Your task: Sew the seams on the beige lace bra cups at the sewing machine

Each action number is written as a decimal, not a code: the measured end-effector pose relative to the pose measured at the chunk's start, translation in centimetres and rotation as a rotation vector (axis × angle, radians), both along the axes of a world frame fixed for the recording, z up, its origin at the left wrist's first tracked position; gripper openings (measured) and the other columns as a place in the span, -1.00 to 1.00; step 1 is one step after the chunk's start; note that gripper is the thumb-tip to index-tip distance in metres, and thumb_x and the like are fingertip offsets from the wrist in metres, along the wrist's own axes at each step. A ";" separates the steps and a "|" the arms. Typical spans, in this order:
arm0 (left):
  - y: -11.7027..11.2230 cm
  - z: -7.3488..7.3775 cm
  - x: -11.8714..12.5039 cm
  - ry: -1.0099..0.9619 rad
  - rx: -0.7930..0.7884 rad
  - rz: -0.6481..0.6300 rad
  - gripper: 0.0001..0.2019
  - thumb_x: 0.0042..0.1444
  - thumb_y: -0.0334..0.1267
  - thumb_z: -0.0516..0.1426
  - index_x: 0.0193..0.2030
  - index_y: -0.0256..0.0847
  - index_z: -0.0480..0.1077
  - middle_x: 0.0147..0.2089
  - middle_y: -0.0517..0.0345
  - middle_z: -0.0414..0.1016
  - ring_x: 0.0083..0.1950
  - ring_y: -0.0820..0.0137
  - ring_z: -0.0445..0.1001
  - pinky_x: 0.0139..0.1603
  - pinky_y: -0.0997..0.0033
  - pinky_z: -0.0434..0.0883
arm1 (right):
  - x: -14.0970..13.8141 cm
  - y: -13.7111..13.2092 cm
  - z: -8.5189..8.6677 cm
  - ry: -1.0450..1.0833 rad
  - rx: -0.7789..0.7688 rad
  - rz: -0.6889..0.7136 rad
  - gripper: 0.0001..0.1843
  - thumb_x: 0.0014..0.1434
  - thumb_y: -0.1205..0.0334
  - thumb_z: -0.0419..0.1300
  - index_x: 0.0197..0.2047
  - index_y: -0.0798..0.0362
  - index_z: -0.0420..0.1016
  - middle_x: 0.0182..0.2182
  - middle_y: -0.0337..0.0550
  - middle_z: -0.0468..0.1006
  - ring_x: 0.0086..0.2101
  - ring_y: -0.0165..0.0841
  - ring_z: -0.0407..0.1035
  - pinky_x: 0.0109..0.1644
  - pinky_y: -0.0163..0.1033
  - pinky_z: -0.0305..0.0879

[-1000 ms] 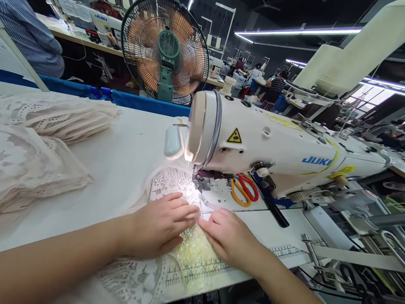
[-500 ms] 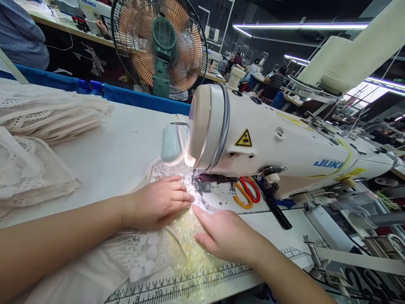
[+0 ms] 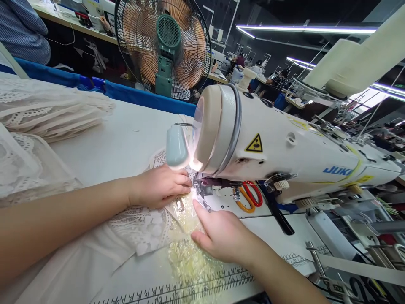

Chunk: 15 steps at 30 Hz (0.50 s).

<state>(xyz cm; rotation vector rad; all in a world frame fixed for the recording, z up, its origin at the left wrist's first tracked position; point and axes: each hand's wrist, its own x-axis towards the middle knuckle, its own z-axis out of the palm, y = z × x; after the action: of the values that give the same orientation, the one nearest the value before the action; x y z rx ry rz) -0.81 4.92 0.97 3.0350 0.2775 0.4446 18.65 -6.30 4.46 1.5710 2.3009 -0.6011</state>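
A white lace garment (image 3: 144, 238) lies under the presser foot (image 3: 198, 188) of a white sewing machine (image 3: 303, 152). My left hand (image 3: 161, 185) rests flat on the lace beside the needle area, fingers together and tips close to the foot. Just right of it, my right hand (image 3: 221, 234) touches the cloth edge with its index finger stretched out and its thumb apart. Its other fingers are hidden. Between and below my hands lies shiny, crinkled yellowish film (image 3: 190, 257). A small shiny piece (image 3: 179, 204) shows on the cloth near my left fingers.
Scissors with red and orange handles (image 3: 260, 196) lie under the machine arm. A pale blue lamp (image 3: 176, 145) glows by the needle. Stacked lace pieces (image 3: 53, 120) sit at left. A printed ruler scale (image 3: 177, 291) runs along the front; a fan (image 3: 167, 38) stands behind.
My left hand has slid slightly away from me along the cloth, uncovering the small shiny piece. My right hand stays almost in place. The view has shifted a little.
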 end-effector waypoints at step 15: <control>-2.0 1.1 -0.2 0.091 0.009 0.105 -0.87 0.08 -0.28 0.06 -0.37 -0.18 0.44 -0.36 0.07 0.47 -0.23 0.23 0.39 -0.03 0.14 0.29 | 1.1 -2.7 -1.3 0.276 0.143 -0.106 -0.53 0.22 0.19 -0.01 0.16 0.16 0.31 -0.44 -0.12 0.54 -0.36 -0.20 0.41 -0.36 -0.21 0.19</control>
<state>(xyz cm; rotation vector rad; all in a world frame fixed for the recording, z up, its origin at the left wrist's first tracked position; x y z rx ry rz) -1.02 2.92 2.11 3.0648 0.4431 0.3157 19.80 -8.97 3.18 1.7837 2.5210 -0.7345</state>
